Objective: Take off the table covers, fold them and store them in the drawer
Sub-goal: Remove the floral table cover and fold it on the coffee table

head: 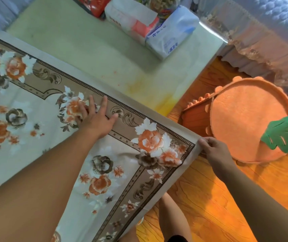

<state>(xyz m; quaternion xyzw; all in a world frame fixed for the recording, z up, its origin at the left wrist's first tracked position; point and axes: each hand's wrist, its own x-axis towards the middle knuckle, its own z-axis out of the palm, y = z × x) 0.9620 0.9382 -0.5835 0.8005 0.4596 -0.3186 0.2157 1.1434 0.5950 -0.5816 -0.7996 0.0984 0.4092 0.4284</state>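
Left hand (96,121) flat, fingers spread, pressing cover (35,145) on table (90,49). Right hand (213,151) pinches cover's corner off table's near-right edge.

Bright soft light, glare top right, edges warped

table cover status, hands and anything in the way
Left hand flat on the floral table cover, pressing it down. Right hand pinching its corner. Tissue packs on bare table, off the cover.
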